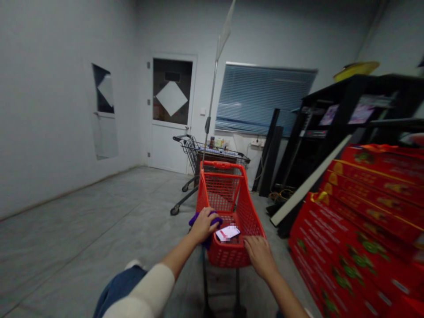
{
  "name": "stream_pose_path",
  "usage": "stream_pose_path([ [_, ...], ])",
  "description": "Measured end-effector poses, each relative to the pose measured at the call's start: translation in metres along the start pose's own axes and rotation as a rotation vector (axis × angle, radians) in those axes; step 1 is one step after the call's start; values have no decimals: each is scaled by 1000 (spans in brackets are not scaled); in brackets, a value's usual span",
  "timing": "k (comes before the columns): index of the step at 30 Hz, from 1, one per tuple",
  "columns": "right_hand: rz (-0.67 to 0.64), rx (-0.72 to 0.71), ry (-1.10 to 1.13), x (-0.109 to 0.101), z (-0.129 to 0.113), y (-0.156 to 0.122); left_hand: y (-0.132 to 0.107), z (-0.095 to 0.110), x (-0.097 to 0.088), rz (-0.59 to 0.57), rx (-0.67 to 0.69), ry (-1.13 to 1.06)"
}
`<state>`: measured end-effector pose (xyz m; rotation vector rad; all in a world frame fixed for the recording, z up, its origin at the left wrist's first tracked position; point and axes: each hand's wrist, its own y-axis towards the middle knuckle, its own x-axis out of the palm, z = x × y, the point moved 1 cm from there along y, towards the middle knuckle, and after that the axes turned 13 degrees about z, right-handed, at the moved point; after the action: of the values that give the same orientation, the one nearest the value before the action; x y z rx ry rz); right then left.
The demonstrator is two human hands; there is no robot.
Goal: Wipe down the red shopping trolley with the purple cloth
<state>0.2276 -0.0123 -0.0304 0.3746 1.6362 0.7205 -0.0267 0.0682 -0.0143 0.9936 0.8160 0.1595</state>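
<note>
A red plastic shopping cart (pixel 255 216) stands right in front of me, its handle (pixel 220 165) on the far side. My left hand (pixel 206 224) presses a purple cloth (pixel 195 218) against the cart's left rim near the front corner, fingers bent over it. Part of the cloth hangs down the outside of the basket. My right hand (pixel 260 252) grips the near right corner of the rim, fingers curled over the edge. Between the hands, a phone (pixel 228 232) with a lit screen lies in the near end of the cart.
Behind the red cart stands a grey wire cart (pixel 188 148) with several items on it. Stacked red boxes (pixel 357 247) rise close on the right, beside a leaning white board (pixel 311 181) and black shelving (pixel 351 101). A white door (pixel 168 145) is in the back wall.
</note>
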Motion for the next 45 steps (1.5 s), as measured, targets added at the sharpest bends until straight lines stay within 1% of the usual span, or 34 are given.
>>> stream_pose_path([
  [2, -12, -19, -6, 3, 5, -1, -12, 12, 0, 8, 6, 12],
  [4, -3, -9, -39, 5, 5, -3, -22, 28, -1, -2, 23, 30],
  [6, 3, -3, -58, 5, 3, -3, -26, 41, -4, -39, 56, 52],
  [8, 6, -1, -53, 5, 2, -3, -24, 46, -9, -98, 103, 68],
  [10, 8, 1, -35, 4, 1, -3, -16, 42, -13, -154, 134, 70],
  [13, 10, 4, -11, 2, -4, -2, 2, 20, -16, -198, 125, 50],
  [16, 0, 12, -18, 1, -14, 0, 16, -2, -14, -209, 93, 15],
  [18, -23, 30, -61, 0, -20, 3, 17, -8, -13, -190, 55, 4],
  [19, -36, 42, -91, 1, -23, 4, 15, -8, -12, -173, 31, 12],
  [21, -56, 63, -149, 1, -28, 7, 7, 1, -11, -136, -11, 53],
  [24, -68, 86, -207, 2, -35, 9, -12, 28, -9, -87, -54, 141],
  [27, -61, 110, -234, 3, -44, 9, -31, 54, -4, 7, -148, 230],
  [29, -44, 129, -244, 4, -51, 9, -37, 62, -3, 44, -199, 278],
  [31, -39, 139, -240, 5, -57, 9, -36, 60, -5, 13, -199, 302],
  [33, -65, 123, -208, 4, -58, 12, -30, 49, -11, -61, -159, 299],
  [36, -85, 50, -144, 2, -48, 21, -18, 27, -24, -174, -100, 275],
  [38, -43, -12, -96, 1, -40, 27, -12, 15, -29, -212, -95, 273],
  [39, -49, -40, -60, 2, -37, 29, -10, 11, -30, -214, -105, 279],
  [41, -71, -60, -9, 5, -36, 32, -7, 9, -28, -179, -152, 313],
  [43, -80, -32, 2, 9, -41, 33, -8, 15, -20, -112, -234, 373],
  [45, -63, 17, -12, 12, -48, 33, -11, 28, -10, -46, -320, 431],
])
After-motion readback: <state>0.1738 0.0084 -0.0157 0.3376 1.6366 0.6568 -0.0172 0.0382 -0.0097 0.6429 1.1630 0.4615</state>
